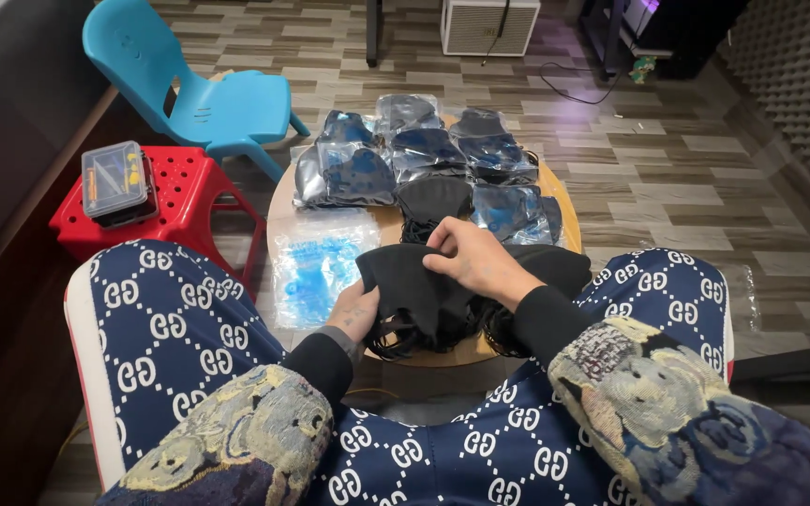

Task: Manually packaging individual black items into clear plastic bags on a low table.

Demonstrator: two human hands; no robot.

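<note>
Red plastic stool (185,192) stands far left of the round tabletop (278,211). Left hand (353,314) has its grip clamped under a black cloth mask (405,281) at the near edge; right hand (475,262) pinches its top. Bagged masks (424,150) lie behind.

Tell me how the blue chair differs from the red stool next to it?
The blue chair has a backrest and a smooth seat; the red stool has none, and its top is dotted with small holes. The chair's seat looks bare, while the stool carries a clear plastic case of small parts. The chair stands farther from the person, the stool nearer. Both look like moulded plastic and stand on the striped floor.
</note>
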